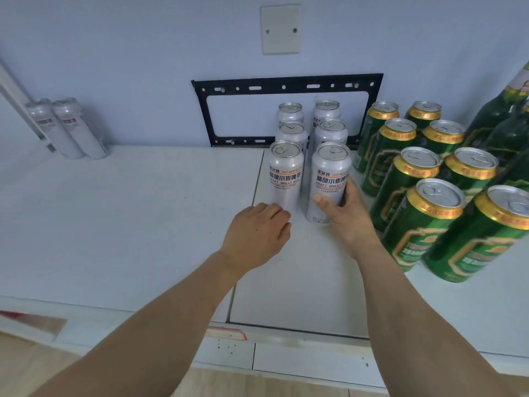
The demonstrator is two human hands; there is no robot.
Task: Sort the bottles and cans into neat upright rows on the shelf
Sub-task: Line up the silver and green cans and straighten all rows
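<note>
Two bare forearms reach over a broad white shelf top (114, 224), which meets a pale blue wall (114, 53) carrying a black slotted metal bracket frame (286, 87) and, above it, a blank white cover plate (280, 29). At far right, dark green glass bottles (498, 110) lean into view at the frame edge. Beside them stand eight green aluminium cans with gold rims (423, 224), upright in two files running from the wall toward the viewer. Left of these, six white aluminium cans with orange-and-black lettering (292, 133) stand upright in two files of three in front of the bracket. The right hand (343, 207) grips the front right white can (329, 179), thumb across its label and fingers wrapped behind. The left hand (257, 233), knuckles up and fingers curled, touches the base of the front left white can (286, 176); whether it grips the can cannot be told. Two more white cans (67, 127) stand touching each other against the wall at far left, well apart from the rows.
</note>
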